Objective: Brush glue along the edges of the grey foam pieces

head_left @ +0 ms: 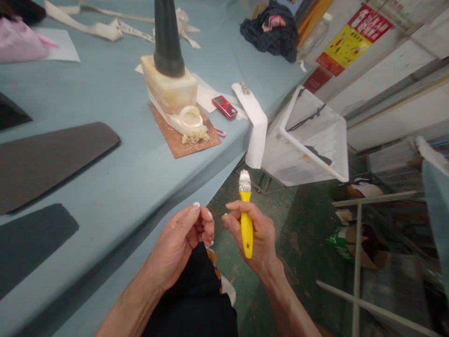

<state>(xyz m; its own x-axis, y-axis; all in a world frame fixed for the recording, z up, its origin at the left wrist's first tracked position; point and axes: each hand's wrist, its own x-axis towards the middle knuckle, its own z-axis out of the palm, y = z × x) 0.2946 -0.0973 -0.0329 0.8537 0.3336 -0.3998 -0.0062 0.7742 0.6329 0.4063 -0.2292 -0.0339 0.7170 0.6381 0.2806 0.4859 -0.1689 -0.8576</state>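
Observation:
My right hand (pixel 257 234) is closed around the yellow handle of a small brush (pixel 246 213), held upright with its whitish bristles at the top, below the table's edge. My left hand (pixel 185 238) sits close beside it, fingers curled inward toward the palm; I cannot make out anything in them. Both hands hover over my dark-clothed lap, off the front edge of the blue-grey table (pixel 115 178).
On the table stand a cream glue block with a black cone (pixel 170 70) on a brown board (pixel 182 138), dark grey sheets (pixel 49 159), a red phone (pixel 224 106) and white paper (pixel 256 126). A white plastic crate (pixel 308 140) and metal rack bars (pixel 358 262) stand at right.

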